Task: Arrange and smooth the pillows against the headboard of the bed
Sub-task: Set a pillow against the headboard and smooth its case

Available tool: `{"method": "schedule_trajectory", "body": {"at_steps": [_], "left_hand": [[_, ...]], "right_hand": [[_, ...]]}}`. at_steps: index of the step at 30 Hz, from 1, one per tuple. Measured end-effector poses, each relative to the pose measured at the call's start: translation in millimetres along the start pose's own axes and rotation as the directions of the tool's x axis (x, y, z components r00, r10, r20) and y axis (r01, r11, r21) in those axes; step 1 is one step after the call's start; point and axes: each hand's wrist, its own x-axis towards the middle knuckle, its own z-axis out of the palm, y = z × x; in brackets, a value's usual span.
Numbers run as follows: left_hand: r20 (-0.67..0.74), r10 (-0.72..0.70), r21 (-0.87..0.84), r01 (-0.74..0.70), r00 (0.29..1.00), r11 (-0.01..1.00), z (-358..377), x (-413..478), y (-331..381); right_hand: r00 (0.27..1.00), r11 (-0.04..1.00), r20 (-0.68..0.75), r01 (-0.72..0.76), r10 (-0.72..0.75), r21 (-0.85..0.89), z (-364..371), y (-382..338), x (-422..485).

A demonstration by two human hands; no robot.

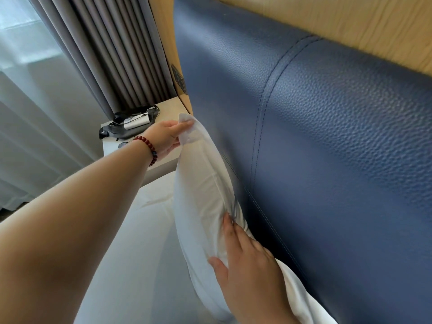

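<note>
A white pillow stands on its edge against the blue padded headboard. My left hand, with a red bead bracelet on the wrist, pinches the pillow's far top corner. My right hand grips the pillow's upper edge nearer to me, thumb on the front face and fingers laid along the top. The pillow's lower part rests on the white bed sheet. Its back face is hidden against the headboard.
A pale bedside table stands past the pillow, carrying a dark pouch with a strap. Grey curtains and sheer white drapes hang at the left. A wooden wall panel rises above the headboard.
</note>
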Motion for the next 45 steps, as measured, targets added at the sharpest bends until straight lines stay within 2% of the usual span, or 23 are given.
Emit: {"method": "schedule_trajectory", "body": {"at_steps": [7,10,12,15,17,19,21,23,24,25,26,27,28,30,31,32,33,35,36,37,40,43,45], "left_hand": [[-0.034,-0.016,0.086,0.019,0.999,0.996,-15,2,13],[-0.07,-0.08,0.139,0.09,0.994,0.986,-17,7,14],[-0.151,-0.096,0.223,0.129,0.984,0.966,-19,14,12],[-0.31,0.097,0.571,0.104,0.946,0.814,-13,24,9],[-0.316,0.248,0.709,0.054,0.916,0.703,-3,24,4],[-0.206,0.431,0.796,-0.105,0.878,0.595,7,15,-4],[0.021,0.581,0.805,-0.358,0.814,0.473,19,-4,-13],[0.314,0.614,0.723,-0.602,0.724,0.34,32,-30,-21],[0.44,0.61,0.688,-0.684,0.659,0.242,37,-40,-26],[0.523,0.593,0.673,-0.724,0.613,0.155,37,-47,-31],[0.559,0.569,0.683,-0.724,0.603,0.097,34,-49,-36],[0.551,0.545,0.719,-0.691,0.632,0.074,29,-49,-39],[0.507,0.51,0.777,-0.625,0.694,0.077,24,-48,-38],[0.35,0.463,0.888,-0.446,0.815,0.114,19,-44,-32],[0.313,0.47,0.91,-0.402,0.825,0.1,21,-44,-28],[0.346,0.491,0.902,-0.427,0.8,0.06,27,-46,-24],[0.432,0.514,0.862,-0.506,0.741,0.006,34,-51,-21],[0.64,0.515,0.7,-0.709,0.57,-0.085,50,-63,-26],[0.712,0.477,0.627,-0.773,0.515,-0.102,56,-70,-32],[0.747,0.435,0.594,-0.798,0.502,-0.099,59,-76,-39],[0.735,0.381,0.64,-0.76,0.561,-0.114,49,-78,-53],[0.608,0.42,0.765,-0.639,0.674,-0.084,36,-73,-49],[0.559,0.462,0.797,-0.599,0.688,-0.073,37,-75,-42]], "right_hand": [[1.0,1.0,0.006,0.009,-0.009,0.022,4,-5,-1],[1.0,1.0,0.007,0.011,-0.011,0.022,5,-5,-2],[1.0,1.0,0.007,0.008,-0.008,0.023,5,-5,-2],[1.0,1.0,0.002,0.003,-0.003,0.012,5,-4,-3],[1.0,1.0,0.003,-0.008,0.008,-0.003,4,-1,-2],[1.0,1.0,-0.011,-0.015,0.015,-0.027,3,3,-1],[0.999,0.999,-0.028,-0.02,0.019,-0.046,2,3,0],[0.999,0.998,-0.039,-0.023,0.02,-0.058,3,1,1],[0.999,0.998,-0.039,-0.024,0.022,-0.056,4,0,0],[0.999,0.998,-0.039,-0.025,0.023,-0.053,4,0,0],[0.999,0.999,-0.039,-0.024,0.023,-0.049,4,0,0],[0.999,0.999,-0.04,-0.02,0.018,-0.046,4,0,0],[0.999,0.999,-0.036,-0.013,0.011,-0.047,3,1,1],[0.999,0.998,-0.032,-0.003,0.001,-0.058,1,2,2],[1.0,0.998,-0.031,-0.007,0.005,-0.06,0,3,3],[1.0,0.998,-0.024,-0.018,0.017,-0.059,0,3,4],[0.999,0.998,-0.016,-0.03,0.029,-0.062,0,4,4],[0.999,0.997,-0.001,-0.046,0.046,-0.069,0,9,5],[0.999,0.996,0.006,-0.053,0.053,-0.068,0,11,6],[0.998,0.996,0.006,-0.059,0.06,-0.067,-1,13,7],[0.998,0.996,-0.008,-0.066,0.066,-0.063,-4,15,10],[0.998,0.997,0.001,-0.056,0.056,-0.053,-4,13,12],[0.998,0.997,0.033,-0.055,0.056,-0.054,-5,12,11]]}}
